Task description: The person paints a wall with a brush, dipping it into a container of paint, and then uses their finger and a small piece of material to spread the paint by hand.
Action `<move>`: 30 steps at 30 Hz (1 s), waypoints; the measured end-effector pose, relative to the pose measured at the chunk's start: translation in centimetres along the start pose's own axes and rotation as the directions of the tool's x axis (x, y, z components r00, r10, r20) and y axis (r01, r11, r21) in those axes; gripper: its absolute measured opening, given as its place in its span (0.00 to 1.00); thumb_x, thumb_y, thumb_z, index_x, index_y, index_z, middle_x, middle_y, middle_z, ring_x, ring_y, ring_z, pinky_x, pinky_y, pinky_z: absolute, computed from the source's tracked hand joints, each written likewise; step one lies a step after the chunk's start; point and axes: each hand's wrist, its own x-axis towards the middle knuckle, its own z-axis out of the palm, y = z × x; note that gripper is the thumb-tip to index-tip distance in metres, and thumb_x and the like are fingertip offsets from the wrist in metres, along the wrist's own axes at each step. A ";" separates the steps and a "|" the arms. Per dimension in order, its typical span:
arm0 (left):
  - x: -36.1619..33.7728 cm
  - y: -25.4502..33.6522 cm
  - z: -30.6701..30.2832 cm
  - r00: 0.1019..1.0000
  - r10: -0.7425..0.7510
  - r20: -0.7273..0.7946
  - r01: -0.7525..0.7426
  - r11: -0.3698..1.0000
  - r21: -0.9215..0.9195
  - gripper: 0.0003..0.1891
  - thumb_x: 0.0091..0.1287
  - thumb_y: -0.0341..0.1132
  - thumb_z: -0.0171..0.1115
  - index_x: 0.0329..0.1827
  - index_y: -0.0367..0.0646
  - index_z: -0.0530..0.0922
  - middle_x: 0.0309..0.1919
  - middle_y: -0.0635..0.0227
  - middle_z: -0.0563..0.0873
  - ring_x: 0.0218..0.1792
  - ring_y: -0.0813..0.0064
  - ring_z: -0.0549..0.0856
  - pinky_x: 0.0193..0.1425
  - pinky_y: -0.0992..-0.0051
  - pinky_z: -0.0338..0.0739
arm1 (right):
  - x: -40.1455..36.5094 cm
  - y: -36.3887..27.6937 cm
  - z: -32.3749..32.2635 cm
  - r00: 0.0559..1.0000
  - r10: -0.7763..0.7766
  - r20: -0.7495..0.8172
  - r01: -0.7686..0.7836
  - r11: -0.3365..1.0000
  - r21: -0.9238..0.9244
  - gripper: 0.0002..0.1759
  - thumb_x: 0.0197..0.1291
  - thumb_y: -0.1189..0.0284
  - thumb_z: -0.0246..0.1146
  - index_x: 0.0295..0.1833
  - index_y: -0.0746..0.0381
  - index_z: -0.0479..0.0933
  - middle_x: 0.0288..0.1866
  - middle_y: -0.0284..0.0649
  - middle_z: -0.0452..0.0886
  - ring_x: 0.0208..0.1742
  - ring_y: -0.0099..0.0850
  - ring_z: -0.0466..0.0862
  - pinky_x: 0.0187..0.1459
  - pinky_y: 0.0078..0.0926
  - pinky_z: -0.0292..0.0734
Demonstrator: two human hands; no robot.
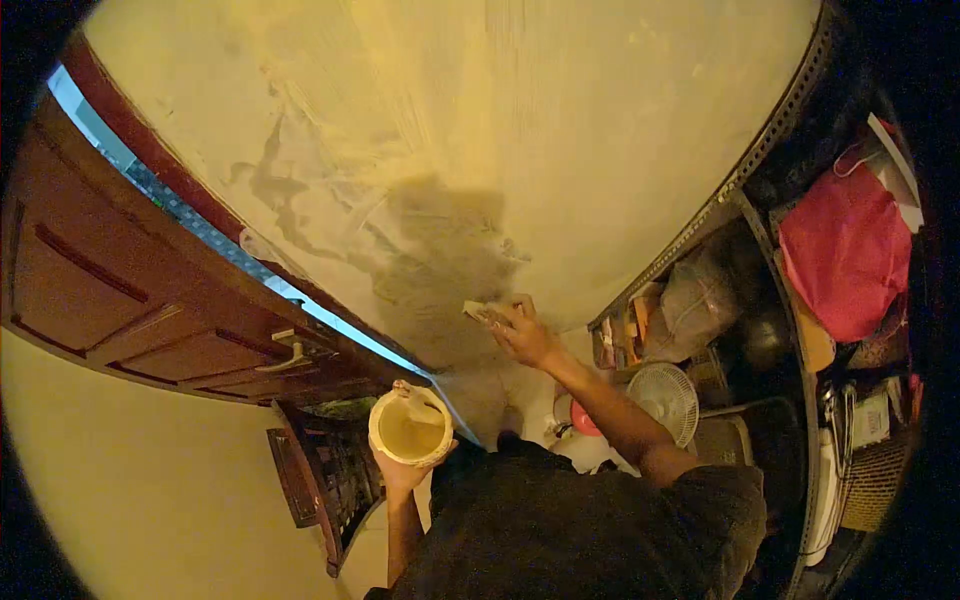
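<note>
My left hand [400,474] holds a round, pale tub [411,428] from below, its open top facing up and coated inside with a creamy material. In front of the wall [600,110], my right hand [524,334] has its fingers closed on a small pale block [476,311], whose exact kind I cannot make out. A darker grey patch [440,240] with streaks and smears marks the wall just beyond that block.
A brown panelled door [150,280] with a handle [292,350] stands at the left, a wooden chair [335,480] below it. On the right are metal shelves with a red bag [845,250], and a white fan [663,400] near my right forearm.
</note>
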 end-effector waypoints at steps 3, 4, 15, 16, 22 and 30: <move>1.0 -0.6 -0.1 0.998 0.061 0.022 -0.063 0.989 0.134 0.47 0.35 0.33 0.87 0.62 0.36 0.70 0.55 0.60 0.80 0.54 0.67 0.82 0.60 0.64 0.77 | 2.6 1.1 -1.0 0.985 -0.165 -0.042 0.158 0.978 -0.138 0.26 0.54 0.77 0.63 0.61 0.51 0.77 0.62 0.35 0.77 0.55 0.41 0.72 0.57 0.40 0.67; 1.3 -0.9 -0.2 0.998 0.060 0.032 -0.063 0.989 0.131 0.47 0.35 0.33 0.87 0.62 0.36 0.70 0.55 0.60 0.80 0.54 0.67 0.82 0.60 0.64 0.77 | 3.5 1.2 -1.7 0.981 -0.193 -0.023 0.184 0.962 -0.200 0.27 0.52 0.78 0.64 0.60 0.50 0.77 0.62 0.33 0.78 0.56 0.40 0.73 0.57 0.40 0.67; 2.1 -2.3 -2.2 0.998 0.049 0.027 -0.047 0.997 -0.056 0.55 0.33 0.32 0.86 0.69 0.39 0.63 0.62 0.60 0.74 0.60 0.64 0.78 0.66 0.62 0.74 | 10.8 2.0 -6.7 0.894 -0.388 -0.224 0.222 0.818 -0.530 0.13 0.53 0.71 0.66 0.47 0.50 0.83 0.64 0.24 0.79 0.66 0.33 0.74 0.66 0.47 0.55; 2.0 -2.7 -2.5 0.998 0.044 0.040 -0.042 0.997 -0.059 0.55 0.33 0.32 0.86 0.69 0.39 0.63 0.62 0.60 0.74 0.60 0.64 0.78 0.66 0.62 0.74 | 11.0 2.0 -6.9 0.877 -0.409 -0.252 0.215 0.804 -0.555 0.12 0.55 0.70 0.65 0.47 0.50 0.83 0.63 0.23 0.79 0.66 0.32 0.74 0.67 0.48 0.52; 2.2 -4.0 -3.7 0.985 0.012 0.173 -0.009 1.000 -0.020 0.55 0.34 0.32 0.86 0.69 0.39 0.63 0.63 0.60 0.73 0.60 0.64 0.77 0.66 0.62 0.73 | 10.8 3.2 -7.0 0.904 -0.327 -0.276 0.089 0.774 -0.627 0.15 0.60 0.69 0.61 0.52 0.49 0.83 0.63 0.22 0.79 0.67 0.31 0.73 0.70 0.48 0.45; 2.9 -3.6 -3.1 0.979 0.094 0.179 -0.087 0.995 -0.049 0.54 0.36 0.31 0.85 0.70 0.39 0.62 0.62 0.60 0.74 0.60 0.64 0.77 0.65 0.62 0.74 | 11.1 4.6 -6.2 0.904 -0.308 -0.298 0.042 0.756 -0.653 0.19 0.60 0.66 0.62 0.58 0.46 0.80 0.64 0.21 0.78 0.69 0.30 0.71 0.68 0.47 0.46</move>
